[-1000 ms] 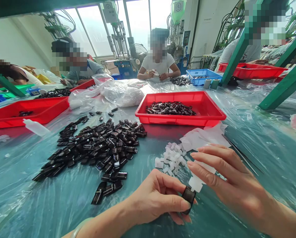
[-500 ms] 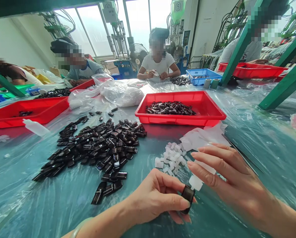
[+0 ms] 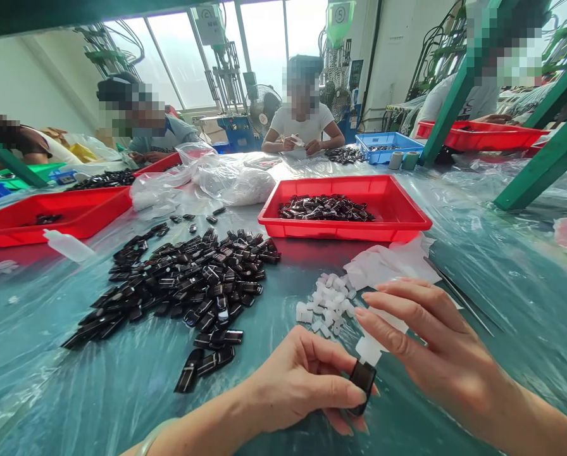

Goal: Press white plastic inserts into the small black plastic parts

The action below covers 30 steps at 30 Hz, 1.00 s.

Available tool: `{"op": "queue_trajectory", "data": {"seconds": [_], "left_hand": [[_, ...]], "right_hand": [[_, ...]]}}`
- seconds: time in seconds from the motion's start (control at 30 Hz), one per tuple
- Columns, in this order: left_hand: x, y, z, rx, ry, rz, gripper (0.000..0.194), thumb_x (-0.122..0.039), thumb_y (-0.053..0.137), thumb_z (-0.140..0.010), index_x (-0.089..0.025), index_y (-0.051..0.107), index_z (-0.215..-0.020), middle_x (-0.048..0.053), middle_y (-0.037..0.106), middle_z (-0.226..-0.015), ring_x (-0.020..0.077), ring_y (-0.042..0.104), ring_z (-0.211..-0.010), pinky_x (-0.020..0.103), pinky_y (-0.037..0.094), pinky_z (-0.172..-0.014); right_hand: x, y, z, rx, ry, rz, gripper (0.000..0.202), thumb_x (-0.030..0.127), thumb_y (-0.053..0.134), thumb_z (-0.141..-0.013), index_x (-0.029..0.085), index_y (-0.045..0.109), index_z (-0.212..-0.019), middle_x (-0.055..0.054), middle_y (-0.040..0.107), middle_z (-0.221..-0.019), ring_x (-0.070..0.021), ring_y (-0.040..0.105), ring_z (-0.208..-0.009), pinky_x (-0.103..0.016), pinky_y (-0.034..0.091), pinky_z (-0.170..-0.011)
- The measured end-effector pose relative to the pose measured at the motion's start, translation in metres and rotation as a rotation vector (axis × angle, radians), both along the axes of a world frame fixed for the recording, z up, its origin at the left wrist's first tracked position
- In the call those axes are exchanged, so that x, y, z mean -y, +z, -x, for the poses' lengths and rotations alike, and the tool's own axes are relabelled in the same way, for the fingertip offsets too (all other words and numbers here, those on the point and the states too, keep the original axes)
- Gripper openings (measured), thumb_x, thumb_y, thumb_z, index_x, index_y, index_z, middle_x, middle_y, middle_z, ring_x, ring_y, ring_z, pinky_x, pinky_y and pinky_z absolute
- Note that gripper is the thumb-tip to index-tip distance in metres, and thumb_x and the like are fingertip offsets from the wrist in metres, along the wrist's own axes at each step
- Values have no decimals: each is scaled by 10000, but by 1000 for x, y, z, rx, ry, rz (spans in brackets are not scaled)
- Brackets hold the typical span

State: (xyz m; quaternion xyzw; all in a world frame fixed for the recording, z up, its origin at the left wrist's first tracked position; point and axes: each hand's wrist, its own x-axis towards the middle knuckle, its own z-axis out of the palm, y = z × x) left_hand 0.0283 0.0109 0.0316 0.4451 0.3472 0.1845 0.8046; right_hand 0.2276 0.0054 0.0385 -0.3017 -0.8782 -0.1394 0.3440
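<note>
My left hand [image 3: 312,380] pinches a small dark, glossy plastic casing [image 3: 362,383] upright between thumb and fingers. Curved over a translucent white squeeze bottle [image 3: 390,320] are the fingers of my right hand [image 3: 449,348]; the thumb is hidden. The bottle's white tip end meets the top of the casing, though the exact contact is too small to make out. Small white blocks [image 3: 328,303] lie in a heap just beyond my hands. To the left spreads a large pile of similar dark casings [image 3: 188,278].
A red tray [image 3: 345,229] with more casings stands ahead. Tweezers [image 3: 459,297] and crumpled white sheeting [image 3: 388,259] lie at right. Another squeeze bottle [image 3: 69,246] lies by the left red tray [image 3: 88,215]. Co-workers sit across the table; green posts [image 3: 544,164] rise at right.
My right hand and the bottle have shifted slightly left, closer to the casing. The casing has moved slightly right and down in my left hand. More of the tweezers shows.
</note>
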Motion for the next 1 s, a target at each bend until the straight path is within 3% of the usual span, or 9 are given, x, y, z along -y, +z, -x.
{"op": "queue_trajectory", "data": {"seconds": [0.47, 0.73, 1.0], "left_hand": [[-2, 3, 2, -1, -6, -15, 273, -243, 676, -639, -52, 689, -833, 52, 602, -602, 133, 614, -575, 183, 496, -498], [-2, 3, 3, 3, -9, -15, 265, -235, 665, -647, -48, 686, -834, 53, 609, -608, 124, 606, -566, 180, 492, -496], [-4, 0, 4, 25, -11, -8, 266, -228, 672, -658, -53, 687, -857, 43, 614, -610, 118, 613, -569, 170, 497, -502]], "right_hand": [[0, 3, -6, -8, 74, 110, 273, 31, 444, -835, 95, 552, -1077, -131, 519, -1097, -272, 424, -1096, -456, 398, -893], [-3, 4, -7, 5, 77, 86, 268, 51, 486, -821, 114, 561, -1070, -119, 541, -1093, -261, 435, -1100, -448, 386, -921], [0, 6, -3, 4, 45, 36, 316, 74, 352, -876, 161, 557, -1100, -96, 578, -1091, -251, 447, -1116, -464, 357, -946]]}}
